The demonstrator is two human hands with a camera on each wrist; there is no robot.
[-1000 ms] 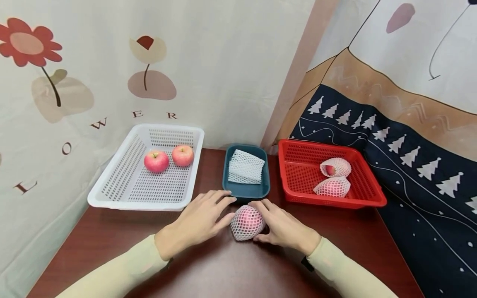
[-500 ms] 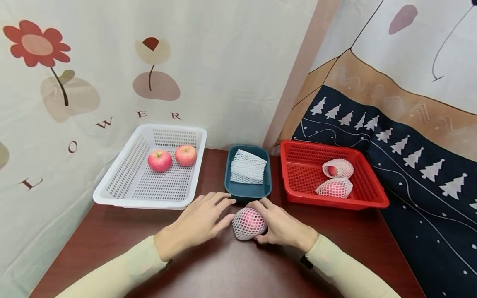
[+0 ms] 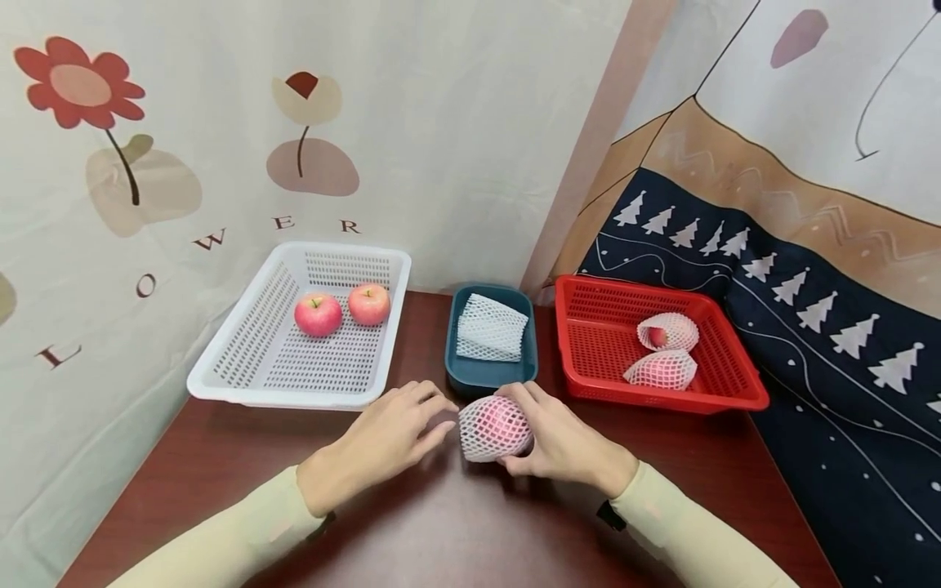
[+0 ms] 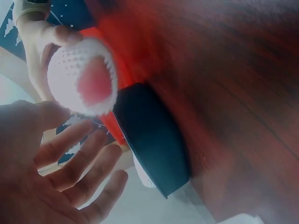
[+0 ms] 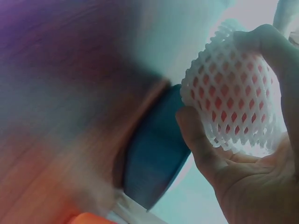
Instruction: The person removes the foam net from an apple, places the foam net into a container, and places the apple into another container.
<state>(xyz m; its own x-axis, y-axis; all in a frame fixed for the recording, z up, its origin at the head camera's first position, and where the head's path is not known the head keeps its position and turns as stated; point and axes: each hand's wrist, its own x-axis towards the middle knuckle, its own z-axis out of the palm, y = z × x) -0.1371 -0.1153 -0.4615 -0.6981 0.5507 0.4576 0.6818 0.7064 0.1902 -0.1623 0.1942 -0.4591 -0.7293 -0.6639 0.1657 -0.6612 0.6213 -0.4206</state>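
An apple in a white foam net is gripped by my right hand over the middle of the table. In the right wrist view, thumb and fingers curl round the netted apple from opposite sides. Red skin shows through the net's open end in the left wrist view, on the netted apple. My left hand is just left of the fruit, its fingers loosely bent and holding nothing. Right behind both hands stands a small dark teal tray, with folded white foam nets inside.
A white basket at the left holds two bare apples. To the right, a red basket contains two netted apples. A printed curtain hangs behind the brown table.
My right hand has raised the netted apple slightly and turned it so the net's end points left. The left hand's fingers have drawn back a little. The view has shifted slightly.
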